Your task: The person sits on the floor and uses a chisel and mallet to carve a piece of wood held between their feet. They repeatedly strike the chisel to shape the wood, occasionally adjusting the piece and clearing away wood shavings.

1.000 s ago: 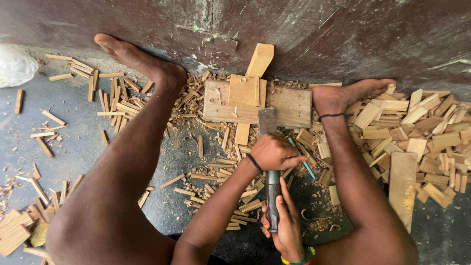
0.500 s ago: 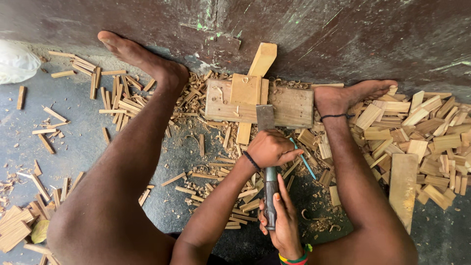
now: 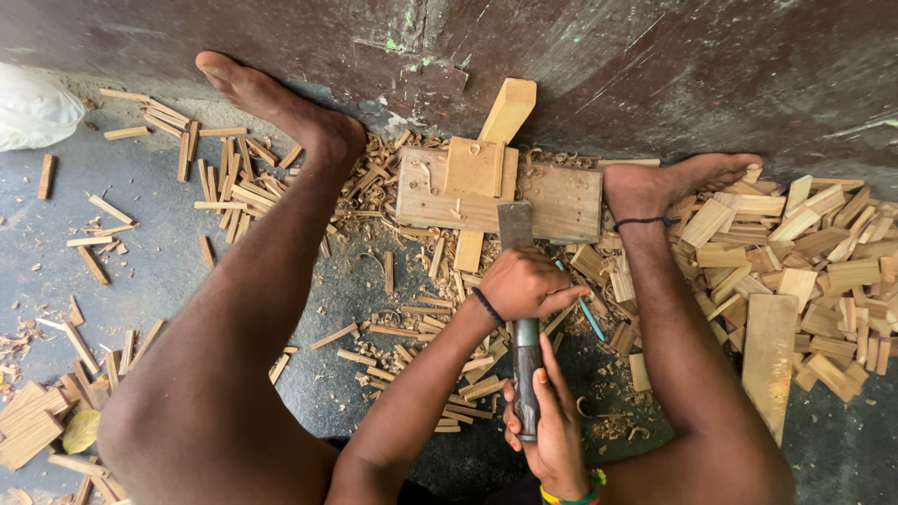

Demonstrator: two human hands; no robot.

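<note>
The person sits on the floor [image 3: 159, 252] with both legs stretched towards the wall, working a broad chisel [image 3: 516, 234] whose blade rests on the flat wooden board [image 3: 561, 201]. The left hand [image 3: 527, 283] is clenched over the tool just behind the blade; the right hand [image 3: 552, 425] is wrapped around the dark handle nearer the body. Compared with a second ago, the blade has crept forward onto the board's near edge and the left hand has moved up with it, so the cut looks to be advancing. A small square block [image 3: 474, 166] lies on the board, over a long slat [image 3: 493, 154] that leans against the wall. A blue pencil [image 3: 585, 309] lies just right of the chisel. Cut wood pieces [image 3: 804, 252] are heaped right of the board, thin sticks [image 3: 224, 182] scattered to its left.
</note>
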